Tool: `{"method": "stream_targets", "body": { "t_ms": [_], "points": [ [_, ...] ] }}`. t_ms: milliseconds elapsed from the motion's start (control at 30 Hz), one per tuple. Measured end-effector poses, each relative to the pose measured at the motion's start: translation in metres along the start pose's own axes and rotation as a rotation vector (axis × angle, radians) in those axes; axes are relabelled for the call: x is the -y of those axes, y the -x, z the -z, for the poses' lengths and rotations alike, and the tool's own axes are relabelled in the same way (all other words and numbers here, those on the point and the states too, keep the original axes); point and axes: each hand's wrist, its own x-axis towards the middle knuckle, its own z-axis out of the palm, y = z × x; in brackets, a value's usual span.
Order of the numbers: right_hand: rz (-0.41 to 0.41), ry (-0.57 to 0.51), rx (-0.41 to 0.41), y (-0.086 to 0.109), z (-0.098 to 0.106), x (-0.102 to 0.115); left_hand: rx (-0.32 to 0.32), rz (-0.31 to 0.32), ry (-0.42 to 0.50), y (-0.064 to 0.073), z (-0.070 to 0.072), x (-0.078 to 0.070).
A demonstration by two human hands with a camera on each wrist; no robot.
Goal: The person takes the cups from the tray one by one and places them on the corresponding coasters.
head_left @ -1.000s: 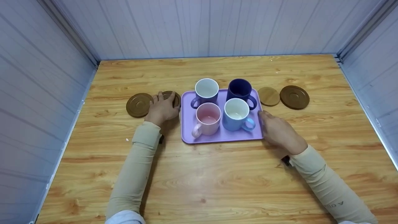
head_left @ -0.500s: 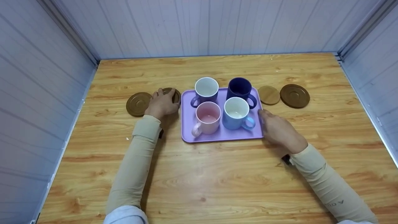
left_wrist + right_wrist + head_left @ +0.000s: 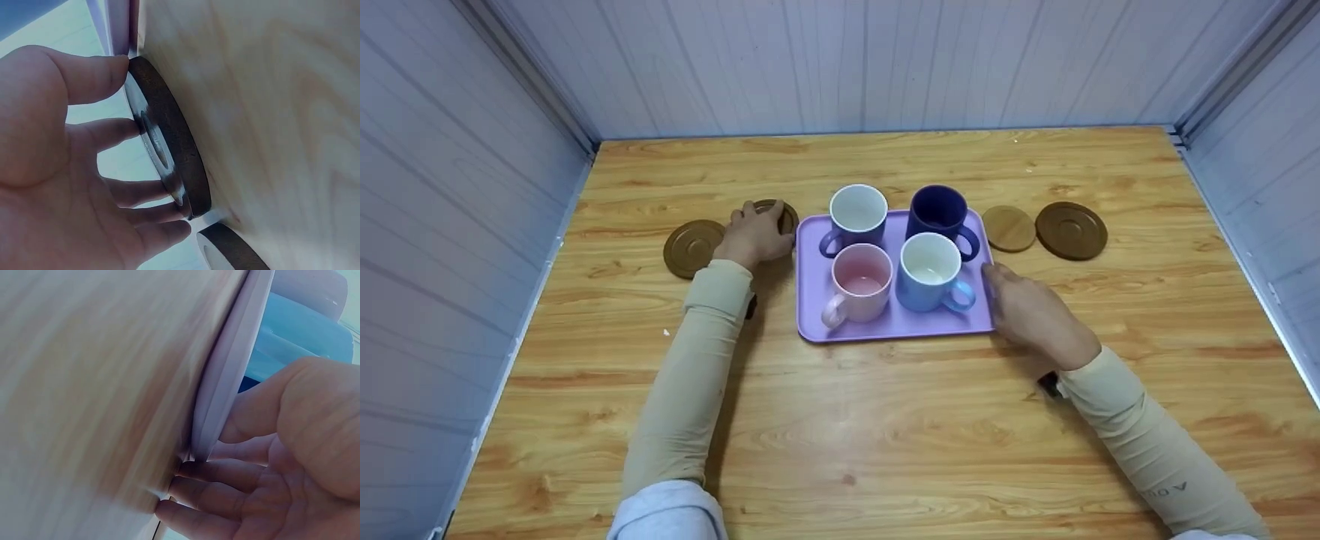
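Note:
My left hand [image 3: 754, 232] rests over a dark brown round wooden coaster [image 3: 788, 219] just left of the purple tray [image 3: 819, 300]. In the left wrist view its fingers stretch spread across the top of the coaster [image 3: 174, 140], thumb at the edge beside the tray. My right hand [image 3: 1031, 311] holds the tray's right edge, thumb over the rim [image 3: 225, 388] and other fingers low beside it. Upright on the tray stand a pink mug [image 3: 864, 300], a light blue mug [image 3: 919, 294], a dark navy mug [image 3: 936, 214] and a white-lined mug [image 3: 859, 214].
A second dark coaster [image 3: 687, 251] lies left of my left hand. Right of the tray are a lighter, smaller coaster [image 3: 1009, 228] and another dark coaster [image 3: 1071, 230]. Pale panel walls [image 3: 840, 67] enclose the wooden table [image 3: 900, 427] at back and sides.
My left hand has slid the coaster slightly away from me, toward the back of the table, beside the tray. The right hand, tray and mugs have stayed in place.

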Motion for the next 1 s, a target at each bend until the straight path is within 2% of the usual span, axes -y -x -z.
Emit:
{"method": "stream_targets", "body": {
  "t_ms": [267, 633, 833, 1000],
  "points": [
    [0.016, 0.007, -0.01, 0.001, -0.002, 0.0, 0.012, -0.002, -0.014, -0.011, 0.003, -0.002],
    [0.02, 0.009, -0.005, 0.0, 0.0, 0.0, 0.015, -0.012, 0.011, -0.027, 0.009, -0.002],
    [0.035, 0.013, -0.019, -0.001, 0.0, 0.0, -0.02, -0.023, 0.026, -0.038, 0.009, -0.004],
    [0.034, 0.016, -0.025, -0.001, 0.0, -0.001, -0.074, -0.036, 0.08, -0.043, 0.007, -0.006]
  ]
}}
